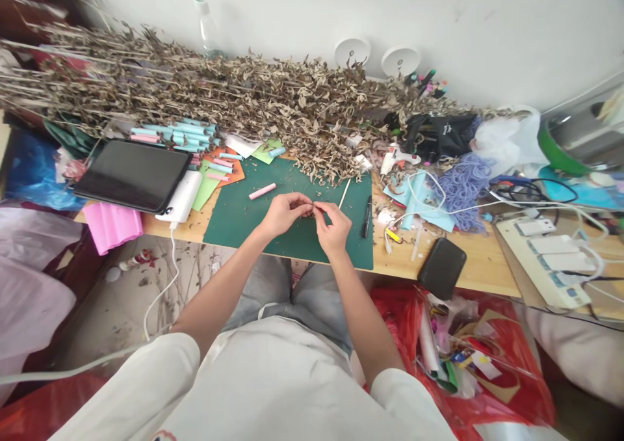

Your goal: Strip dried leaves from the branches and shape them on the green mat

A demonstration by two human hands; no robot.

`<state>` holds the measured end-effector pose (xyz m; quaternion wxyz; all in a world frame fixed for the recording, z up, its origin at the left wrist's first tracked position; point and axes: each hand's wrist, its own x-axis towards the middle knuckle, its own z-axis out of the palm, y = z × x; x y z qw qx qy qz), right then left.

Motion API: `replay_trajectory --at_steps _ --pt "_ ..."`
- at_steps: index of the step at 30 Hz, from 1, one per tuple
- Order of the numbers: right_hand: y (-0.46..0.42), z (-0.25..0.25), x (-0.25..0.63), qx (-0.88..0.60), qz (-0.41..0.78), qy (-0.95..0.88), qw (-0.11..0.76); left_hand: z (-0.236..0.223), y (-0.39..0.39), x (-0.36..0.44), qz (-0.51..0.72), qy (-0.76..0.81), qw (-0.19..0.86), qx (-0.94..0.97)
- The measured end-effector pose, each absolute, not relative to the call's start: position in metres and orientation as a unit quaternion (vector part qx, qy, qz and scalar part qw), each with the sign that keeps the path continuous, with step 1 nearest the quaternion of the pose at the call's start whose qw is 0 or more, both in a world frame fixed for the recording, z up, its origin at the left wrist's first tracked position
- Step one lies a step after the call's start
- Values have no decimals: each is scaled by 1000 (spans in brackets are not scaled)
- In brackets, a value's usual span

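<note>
Above the green cutting mat (pixel 234 223), my left hand (pixel 284 213) and my right hand (pixel 334 228) meet at their fingertips. Both are closed in a pinch on a small piece of dried leaf (pixel 308 213), mostly covered by the fingers. A pink paper roll (pixel 262 191) lies on the mat left of my hands. To the right are a thin pale stick (pixel 344 194) and a black pen (pixel 366 218). Dry leaf crumbs are scattered over the mat.
A long heap of dried leafy stems (pixel 273 96) runs along the wall. At left lie a tablet (pixel 134 175), a white power bank (pixel 181 197) and several blue paper rolls (pixel 195 132). At right are a glue gun (pixel 397 159), purple cord (pixel 463 187), a black phone-like object (pixel 442 268) and a power strip (pixel 541 262).
</note>
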<state>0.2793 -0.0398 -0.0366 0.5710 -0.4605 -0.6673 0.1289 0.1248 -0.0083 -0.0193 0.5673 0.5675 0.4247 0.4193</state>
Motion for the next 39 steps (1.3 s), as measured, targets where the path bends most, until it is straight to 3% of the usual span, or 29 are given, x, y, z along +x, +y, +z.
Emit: replay_trajectory --at_steps 9,18,25,33,39 --pt "-40 -39 279 -477 113 -667 561 -18 -9 122 395 441 551 588" --pt "-39 -41 277 -487 88 -683 537 -15 -20 138 338 512 299 731" --pt "-38 -52 275 -506 44 -677 533 -12 -28 155 263 544 184 775" --pt "-38 -55 276 -519 28 -671 529 -8 -30 159 260 584 171 749" --pt "-38 -54 277 -514 42 -685 515 -3 -21 143 351 598 292 659"
